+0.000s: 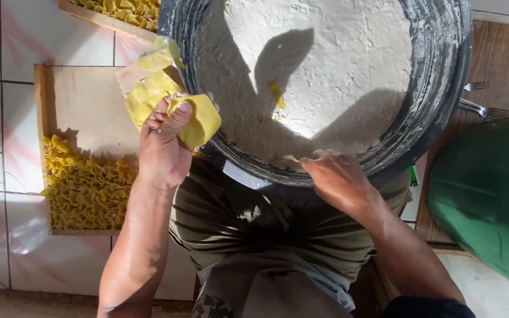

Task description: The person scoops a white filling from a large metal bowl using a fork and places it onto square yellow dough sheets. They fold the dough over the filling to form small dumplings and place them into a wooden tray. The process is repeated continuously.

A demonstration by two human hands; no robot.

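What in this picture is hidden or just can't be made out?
- Head view: the right hand has its fingertips curled into the pale filling at the bowl edge; what they pinch is hidden.
- The left hand holds yellow wrappers; how many is unclear, they overlap.
- The second tray of folded dumplings is cut off by the top edge.
- The green container is cut off at right; contents unseen.

sunlit pale tiled floor

Tiled floor — wooden tray of folded yellow dumplings, green bin resting on it.
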